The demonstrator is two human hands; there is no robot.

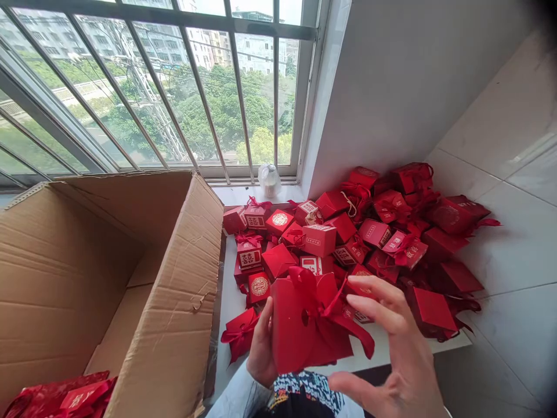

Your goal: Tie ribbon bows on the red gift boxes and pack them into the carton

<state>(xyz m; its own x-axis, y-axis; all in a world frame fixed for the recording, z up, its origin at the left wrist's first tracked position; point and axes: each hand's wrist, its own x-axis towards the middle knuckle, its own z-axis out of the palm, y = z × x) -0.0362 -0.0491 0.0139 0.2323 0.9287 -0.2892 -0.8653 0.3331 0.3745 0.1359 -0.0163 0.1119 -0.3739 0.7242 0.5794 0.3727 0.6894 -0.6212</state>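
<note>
A red gift box (289,334) tied with a red ribbon bow (324,305) is held in front of me above the counter. My left hand (262,348) grips the box along its left side, thumb against the edge, with the other fingers hidden behind it. To the right of the bow, my right hand (394,348) is raised with fingers apart and curved, holding nothing. Its fingertips are close to the ribbon loop; whether they touch it I cannot tell. Behind the held box lies a heap of red gift boxes (319,239), many with gold or white printed characters and ribbons.
A large open cardboard box (174,290) stands at my left, with red bags (65,400) at its bottom. The white counter (228,273) carries the heap, beside a tiled wall (517,244). A small plastic-wrapped item (270,181) rests on the sill under a barred window.
</note>
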